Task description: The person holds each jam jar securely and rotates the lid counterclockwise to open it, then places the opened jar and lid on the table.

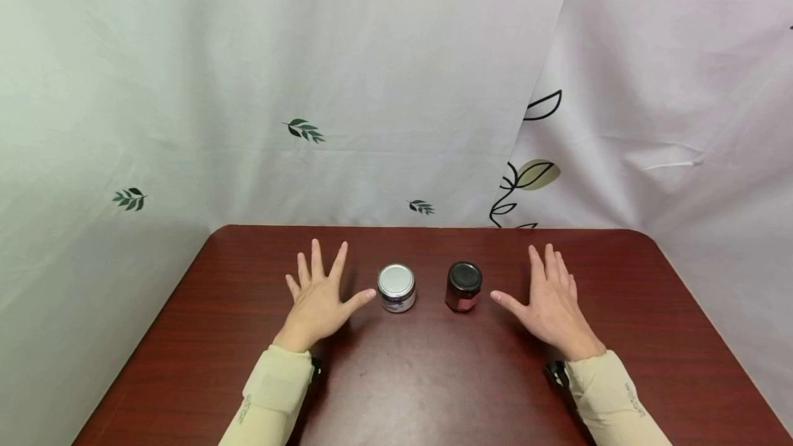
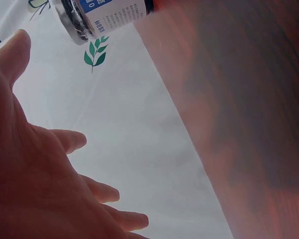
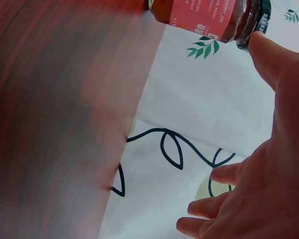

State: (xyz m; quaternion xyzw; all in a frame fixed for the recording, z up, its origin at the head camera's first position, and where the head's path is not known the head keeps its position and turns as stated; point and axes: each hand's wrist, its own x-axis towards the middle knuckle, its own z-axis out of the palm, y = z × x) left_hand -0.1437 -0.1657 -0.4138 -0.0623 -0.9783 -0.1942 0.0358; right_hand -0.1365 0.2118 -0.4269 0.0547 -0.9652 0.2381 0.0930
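Two small jars stand upright near the middle of the table. One has a silver-white lid [image 1: 396, 281] and a white and blue label [image 2: 114, 15]; the other is a dark jam jar [image 1: 464, 288] with a black lid and a red-pink label [image 3: 202, 15]. My left hand [image 1: 318, 308] is held left of the silver-lidded jar, fingers spread, thumb tip close to it. On the other side my right hand [image 1: 551, 308] is spread beside the jam jar, its thumb pointing towards it with a gap in the head view. Neither hand holds anything.
The jars stand on a dark red-brown wooden table [image 1: 421, 377] with rounded far corners. Behind it hangs a white cloth [image 1: 384, 88] printed with leaves, reaching round both sides. Both forearms wear pale sleeves [image 1: 272, 391], with a dark wrist device [image 1: 557, 374] under the right one.
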